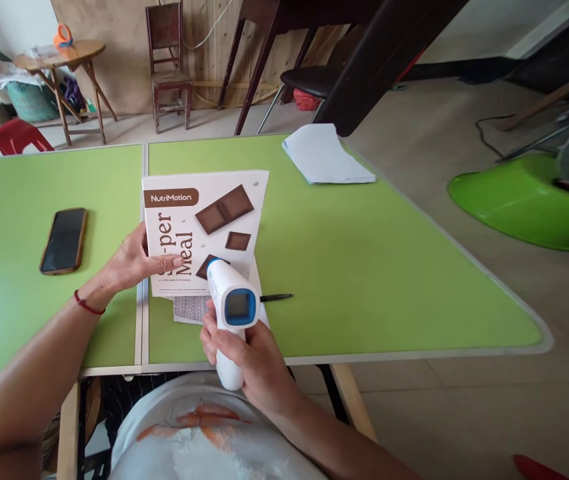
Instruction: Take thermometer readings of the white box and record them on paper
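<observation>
My left hand grips the left side of a white box printed with brown chocolate pieces and "NutriMotion", its thumb lying across the front. In my right hand is a white infrared thermometer with a blue-rimmed screen, which looks dark. Its head points toward the lower part of the box and covers some of the print. Under and behind the box lie a sheet with handwriting and a black pen, both partly hidden.
On the green folding table, a phone lies at the left and white papers lie at the far edge. Beyond stand a wooden chair, a small round table and a red chair. A green plastic object is at the right.
</observation>
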The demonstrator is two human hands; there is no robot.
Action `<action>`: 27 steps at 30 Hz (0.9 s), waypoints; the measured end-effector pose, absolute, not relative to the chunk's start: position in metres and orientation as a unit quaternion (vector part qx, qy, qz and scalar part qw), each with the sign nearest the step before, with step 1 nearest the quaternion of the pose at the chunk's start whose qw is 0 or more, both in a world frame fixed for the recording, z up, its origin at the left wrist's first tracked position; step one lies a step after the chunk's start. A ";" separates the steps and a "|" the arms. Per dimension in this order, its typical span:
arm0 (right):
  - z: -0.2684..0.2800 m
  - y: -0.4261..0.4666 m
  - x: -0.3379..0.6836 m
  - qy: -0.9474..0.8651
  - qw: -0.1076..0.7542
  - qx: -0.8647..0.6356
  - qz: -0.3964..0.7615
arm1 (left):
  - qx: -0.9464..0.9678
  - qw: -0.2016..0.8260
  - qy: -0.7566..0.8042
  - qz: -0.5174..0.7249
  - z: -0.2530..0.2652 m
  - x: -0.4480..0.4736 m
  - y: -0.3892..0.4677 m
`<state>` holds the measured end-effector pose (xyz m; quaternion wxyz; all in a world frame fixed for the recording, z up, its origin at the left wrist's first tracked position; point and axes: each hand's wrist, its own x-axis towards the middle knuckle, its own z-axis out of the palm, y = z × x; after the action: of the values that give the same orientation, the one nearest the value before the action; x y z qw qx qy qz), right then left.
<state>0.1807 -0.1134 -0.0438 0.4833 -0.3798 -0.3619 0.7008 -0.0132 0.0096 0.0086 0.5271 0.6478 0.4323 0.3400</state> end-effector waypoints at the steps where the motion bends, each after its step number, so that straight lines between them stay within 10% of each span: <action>1: -0.045 -0.114 0.179 -0.363 0.486 -0.381 0.698 | 0.648 0.529 0.431 0.338 0.009 -0.013 0.010; 27: -0.049 -0.112 0.177 -0.398 0.493 -0.351 0.690 | 0.650 0.522 0.448 0.323 0.008 -0.015 0.010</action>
<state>0.1775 -0.1119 -0.0492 0.4929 -0.3513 -0.3978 0.6895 -0.0148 0.0105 0.0083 0.5216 0.6503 0.4479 0.3232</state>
